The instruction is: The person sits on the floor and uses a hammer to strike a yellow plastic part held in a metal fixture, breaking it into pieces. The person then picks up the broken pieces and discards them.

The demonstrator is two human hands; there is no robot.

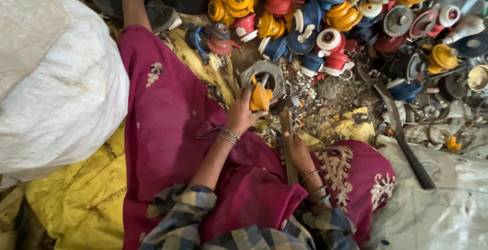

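Down on the floor, left hand (241, 113) clamps a yellow plastic part (260, 97) on the grey metal ring (268, 74), right hand (297, 151) gripping a hammer (287, 143); fingers look dangerously close to any misjudged blow.

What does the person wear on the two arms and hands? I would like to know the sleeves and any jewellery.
Both hands are bare, with no gloves. The left hand has thin bangles at the wrist, metal-coloured and one greenish. The right hand has several similar thin bangles along the wrist and forearm. Both arms are uncovered up to checked sleeves in blue-grey and cream, pushed up near the elbows.
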